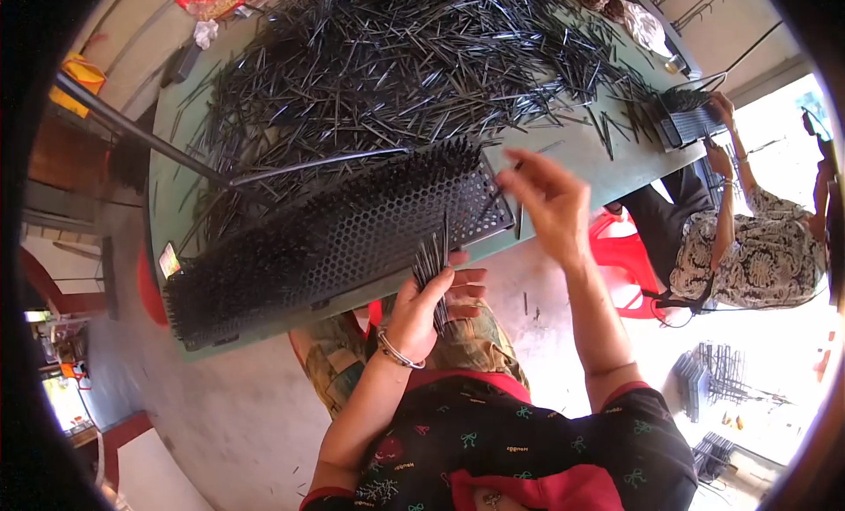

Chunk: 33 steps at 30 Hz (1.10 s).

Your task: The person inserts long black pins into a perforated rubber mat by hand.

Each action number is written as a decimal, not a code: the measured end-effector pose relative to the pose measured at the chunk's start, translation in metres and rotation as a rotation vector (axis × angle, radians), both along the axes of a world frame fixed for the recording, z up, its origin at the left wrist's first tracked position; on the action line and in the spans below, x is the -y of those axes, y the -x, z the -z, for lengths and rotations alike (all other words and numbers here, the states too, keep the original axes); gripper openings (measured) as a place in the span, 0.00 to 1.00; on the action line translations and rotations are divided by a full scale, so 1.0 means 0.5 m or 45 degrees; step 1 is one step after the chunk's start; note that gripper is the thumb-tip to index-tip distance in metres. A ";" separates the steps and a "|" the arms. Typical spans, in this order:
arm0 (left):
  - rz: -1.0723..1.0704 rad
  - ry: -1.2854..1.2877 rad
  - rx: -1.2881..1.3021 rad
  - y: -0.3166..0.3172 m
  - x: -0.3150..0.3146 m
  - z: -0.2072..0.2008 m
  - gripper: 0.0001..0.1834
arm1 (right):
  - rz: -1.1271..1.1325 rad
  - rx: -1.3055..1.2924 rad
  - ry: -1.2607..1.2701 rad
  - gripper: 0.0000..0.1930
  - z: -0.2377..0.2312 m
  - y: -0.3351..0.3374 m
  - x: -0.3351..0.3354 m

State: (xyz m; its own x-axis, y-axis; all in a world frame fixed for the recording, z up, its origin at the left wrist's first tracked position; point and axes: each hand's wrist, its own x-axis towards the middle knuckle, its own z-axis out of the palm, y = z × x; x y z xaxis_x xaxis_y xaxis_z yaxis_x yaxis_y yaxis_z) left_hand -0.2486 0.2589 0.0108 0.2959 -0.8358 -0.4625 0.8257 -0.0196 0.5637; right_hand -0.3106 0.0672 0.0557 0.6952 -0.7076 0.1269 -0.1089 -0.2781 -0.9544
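My left hand (421, 310) is closed round a bunch of thin dark sticks (429, 263), just below the near edge of a long black perforated rack (387, 238). The rack lies slantwise along the table's near side. Many of its holes are filled with upright dark sticks, mainly along the far side and the left part. Open round holes show in its middle and near the right end. Above that right end is my right hand (553, 198), its fingers pinched on one thin dark stick (506, 183), partly hidden and slightly blurred.
A wide heap of loose dark sticks (387, 71) covers much of the green table (180, 115). A metal bar (150, 137) crosses the left side. At the right, a person (748, 256) works at another black rack (691, 124), near a red stool (620, 256).
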 end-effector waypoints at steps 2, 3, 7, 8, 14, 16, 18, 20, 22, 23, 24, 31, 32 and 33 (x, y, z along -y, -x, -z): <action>-0.004 0.025 -0.108 -0.003 0.005 0.006 0.17 | 0.189 0.141 0.401 0.14 0.001 -0.019 0.041; -0.030 -0.035 -0.109 -0.004 0.006 0.025 0.16 | 0.202 0.178 0.441 0.14 0.014 -0.032 0.056; -0.044 -0.111 -0.023 0.002 0.005 0.039 0.16 | 0.169 0.228 0.565 0.14 0.064 -0.069 0.089; -0.036 -0.109 0.008 0.001 0.002 0.039 0.16 | 0.135 0.223 0.597 0.14 0.068 -0.074 0.088; -0.111 -0.136 -0.069 -0.004 -0.007 0.041 0.15 | 0.155 0.214 0.692 0.14 0.071 -0.076 0.080; -0.106 -0.136 -0.066 -0.003 -0.014 0.047 0.15 | 0.105 0.175 0.705 0.13 0.084 -0.079 0.081; -0.104 -0.130 -0.062 -0.003 -0.013 0.048 0.14 | 0.066 0.135 0.783 0.11 0.097 -0.076 0.079; -0.091 -0.099 -0.065 -0.002 -0.013 0.047 0.13 | -0.050 0.096 0.980 0.11 0.106 -0.073 0.084; -0.087 -0.113 -0.026 -0.002 -0.019 0.051 0.13 | -0.038 0.087 1.034 0.10 0.108 -0.075 0.076; -0.073 -0.129 0.012 -0.001 -0.021 0.052 0.13 | -0.018 0.073 1.087 0.10 0.107 -0.075 0.071; -0.083 -0.129 0.010 -0.001 -0.022 0.051 0.13 | -0.029 0.067 1.055 0.10 0.105 -0.073 0.066; -0.113 -0.039 0.097 -0.003 -0.028 0.030 0.15 | -0.330 -0.160 0.166 0.13 0.040 -0.029 -0.041; -0.117 -0.016 0.140 -0.003 -0.029 0.026 0.15 | -0.469 -0.244 0.106 0.13 0.029 -0.027 -0.060; -0.122 0.008 0.182 -0.004 -0.032 0.023 0.15 | -0.562 -0.375 0.079 0.10 0.024 -0.028 -0.073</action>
State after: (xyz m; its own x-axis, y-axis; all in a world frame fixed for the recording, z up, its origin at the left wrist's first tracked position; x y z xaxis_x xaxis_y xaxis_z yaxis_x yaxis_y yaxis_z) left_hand -0.2466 0.2747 -0.0007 0.4370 -0.8031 -0.4049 0.7348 0.0592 0.6756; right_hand -0.2966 0.1038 0.0440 0.9375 -0.3371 -0.0859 -0.2293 -0.4131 -0.8813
